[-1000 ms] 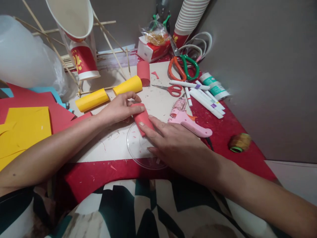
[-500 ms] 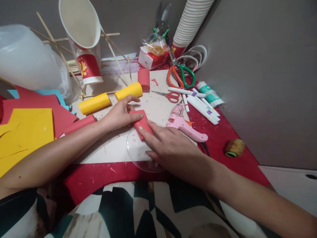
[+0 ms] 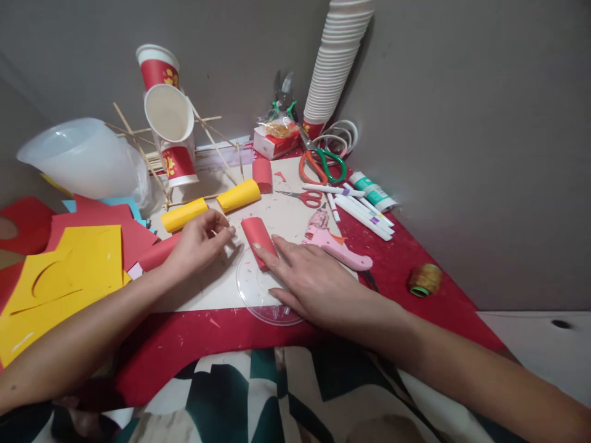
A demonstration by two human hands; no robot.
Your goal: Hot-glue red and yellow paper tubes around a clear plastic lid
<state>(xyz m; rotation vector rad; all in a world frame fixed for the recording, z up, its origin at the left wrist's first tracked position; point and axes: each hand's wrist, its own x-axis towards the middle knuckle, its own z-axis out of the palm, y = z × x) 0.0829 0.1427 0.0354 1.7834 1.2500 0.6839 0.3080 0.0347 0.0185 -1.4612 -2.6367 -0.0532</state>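
Observation:
A short red paper tube (image 3: 257, 237) lies slanted on the pale board (image 3: 207, 289), its near end over a clear round plastic disc (image 3: 252, 295). My right hand (image 3: 309, 277) holds the tube at its right side, with one fingertip on top of it and another finger beside it. Left of the tube, my left hand (image 3: 198, 243) is loosely curled, thumb apart from the fingers, with nothing visible in it. Behind that hand lie two yellow paper tubes (image 3: 239, 195), and another red tube (image 3: 262, 175) stands farther back.
On the right are a pink glue gun (image 3: 339, 246), small scissors (image 3: 310, 198), larger scissors (image 3: 331, 166), white markers (image 3: 364, 215) and a thread spool (image 3: 425, 280). Coloured paper (image 3: 87, 252), a plastic jug (image 3: 83, 151) and paper cups (image 3: 178, 163) crowd the left. A tall cup stack (image 3: 335, 61) leans behind.
My left hand has let go of the red paper tube and drawn back to the left. My right hand stays on the tube. The view has tilted up slightly.

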